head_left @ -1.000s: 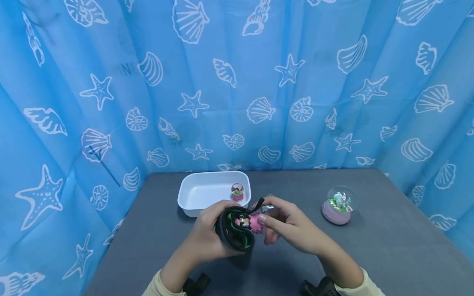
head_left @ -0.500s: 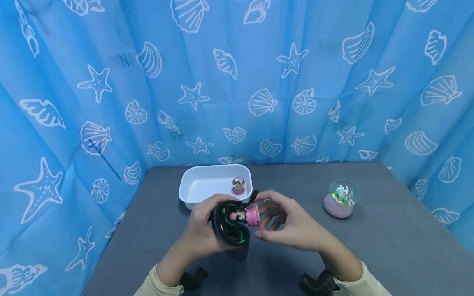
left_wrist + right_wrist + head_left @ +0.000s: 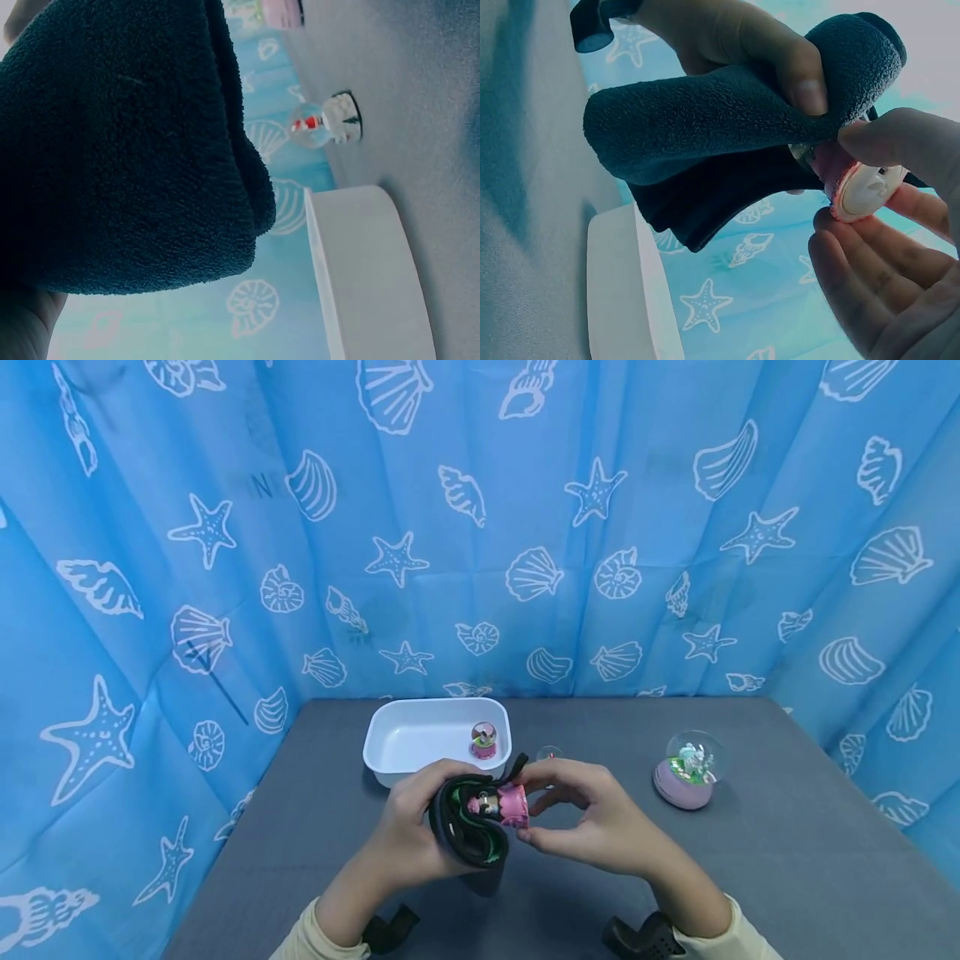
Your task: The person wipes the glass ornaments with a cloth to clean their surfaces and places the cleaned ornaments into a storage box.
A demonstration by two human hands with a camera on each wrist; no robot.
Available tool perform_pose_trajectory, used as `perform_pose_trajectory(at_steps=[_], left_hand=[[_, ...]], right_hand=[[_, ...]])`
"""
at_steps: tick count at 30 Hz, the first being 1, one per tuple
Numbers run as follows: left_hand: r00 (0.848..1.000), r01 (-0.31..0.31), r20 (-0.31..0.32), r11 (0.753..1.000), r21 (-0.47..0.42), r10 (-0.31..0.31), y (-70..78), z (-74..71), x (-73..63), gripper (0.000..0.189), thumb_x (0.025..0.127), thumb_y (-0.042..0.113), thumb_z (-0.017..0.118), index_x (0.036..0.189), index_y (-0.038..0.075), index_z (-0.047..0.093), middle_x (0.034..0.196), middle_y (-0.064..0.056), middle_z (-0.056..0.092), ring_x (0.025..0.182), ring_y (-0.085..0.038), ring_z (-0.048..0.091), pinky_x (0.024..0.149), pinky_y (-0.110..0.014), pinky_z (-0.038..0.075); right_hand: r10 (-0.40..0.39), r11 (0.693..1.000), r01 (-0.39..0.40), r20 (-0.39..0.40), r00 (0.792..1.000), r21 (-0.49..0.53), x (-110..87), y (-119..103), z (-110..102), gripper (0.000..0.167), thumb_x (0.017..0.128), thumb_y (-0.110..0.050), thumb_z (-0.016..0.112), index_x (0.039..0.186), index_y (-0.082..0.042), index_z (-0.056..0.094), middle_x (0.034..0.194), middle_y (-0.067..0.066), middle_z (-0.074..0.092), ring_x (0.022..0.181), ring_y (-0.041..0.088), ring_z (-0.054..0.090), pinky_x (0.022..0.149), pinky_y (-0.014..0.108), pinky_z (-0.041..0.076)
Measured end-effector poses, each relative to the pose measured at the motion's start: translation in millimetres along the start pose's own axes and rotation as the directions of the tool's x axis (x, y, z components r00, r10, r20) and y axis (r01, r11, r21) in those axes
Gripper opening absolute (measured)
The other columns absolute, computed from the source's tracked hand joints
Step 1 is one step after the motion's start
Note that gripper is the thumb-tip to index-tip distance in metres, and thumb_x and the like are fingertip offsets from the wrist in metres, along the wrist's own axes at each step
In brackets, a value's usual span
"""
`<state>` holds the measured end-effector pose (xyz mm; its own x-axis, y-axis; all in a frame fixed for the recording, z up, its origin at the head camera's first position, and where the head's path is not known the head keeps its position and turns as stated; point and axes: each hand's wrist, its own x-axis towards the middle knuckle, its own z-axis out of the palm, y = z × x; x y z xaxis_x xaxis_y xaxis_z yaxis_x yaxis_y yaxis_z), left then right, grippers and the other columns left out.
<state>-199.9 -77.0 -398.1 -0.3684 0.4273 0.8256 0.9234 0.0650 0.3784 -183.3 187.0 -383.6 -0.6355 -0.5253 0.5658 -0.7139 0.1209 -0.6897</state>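
Note:
My left hand (image 3: 420, 831) grips a dark towel (image 3: 457, 835), folded round a small snow globe (image 3: 513, 806) with a pink base. In the head view the globe lies sideways, its figure end inside the fold and its base sticking out to the right. My right hand (image 3: 592, 814) holds that base by its edge. From the right wrist view, the thumb (image 3: 885, 139) is at the upper side and the fingers lie along the lower side of the base's pale underside (image 3: 870, 191). In the left wrist view the towel (image 3: 135, 157) hides the globe.
A white tray (image 3: 408, 777) stands behind my left hand, with a little pink-based snow globe (image 3: 483, 741) in it. Another small globe (image 3: 328, 122), with a red figure and white base, stands beside the tray. A larger snow globe (image 3: 686, 777) is at the right. A patterned curtain (image 3: 480, 568) hangs behind.
My right thumb has come off the pink base's side and down to its edge, and the fingers have shifted to its end. My left hand keeps its grip on the towel.

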Motion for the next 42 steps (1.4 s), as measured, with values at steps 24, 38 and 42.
perform_pose_trajectory(at_steps=[24, 38, 42], left_hand=[[1.0, -0.016, -0.002, 0.999, 0.037, 0.016, 1.2, -2.0, 1.2, 0.061, 0.079, 0.018, 0.094, 0.128, 0.0, 0.062, 0.119, -0.011, 0.072, 0.107, -0.021, 0.071, 0.102, -0.026, 0.058], [0.999, 0.027, -0.042, 0.999, -0.036, -0.028, -2.2, -4.7, -2.6, 0.067, 0.075, 0.016, 0.096, 0.13, 0.001, 0.061, 0.121, -0.015, 0.072, 0.11, -0.023, 0.072, 0.106, -0.028, 0.057], [0.997, 0.064, -0.044, 0.994, -0.093, -0.069, 0.5, -6.1, -3.7, 0.071, 0.072, 0.013, 0.097, 0.132, 0.002, 0.061, 0.122, -0.014, 0.072, 0.11, -0.022, 0.072, 0.104, -0.028, 0.058]], right_hand=[[0.279, 0.947, -0.286, 0.067, 0.958, 0.145, 0.4, 3.0, 11.0, 0.023, 0.107, -0.007, 0.057, 0.128, -0.004, 0.067, 0.105, 0.013, 0.072, 0.082, 0.018, 0.073, 0.074, 0.035, 0.065], [0.11, 0.992, -0.107, -0.049, 0.993, 0.06, -0.2, -1.3, 15.8, 0.061, 0.087, -0.001, 0.085, 0.14, -0.015, 0.058, 0.131, 0.007, 0.066, 0.101, 0.018, 0.073, 0.083, 0.036, 0.065], [-0.038, 0.998, 0.044, -0.097, 0.995, 0.054, 0.5, -1.9, 14.5, 0.067, 0.079, 0.008, 0.088, 0.138, -0.007, 0.06, 0.134, 0.013, 0.064, 0.114, 0.018, 0.07, 0.088, 0.035, 0.065]])
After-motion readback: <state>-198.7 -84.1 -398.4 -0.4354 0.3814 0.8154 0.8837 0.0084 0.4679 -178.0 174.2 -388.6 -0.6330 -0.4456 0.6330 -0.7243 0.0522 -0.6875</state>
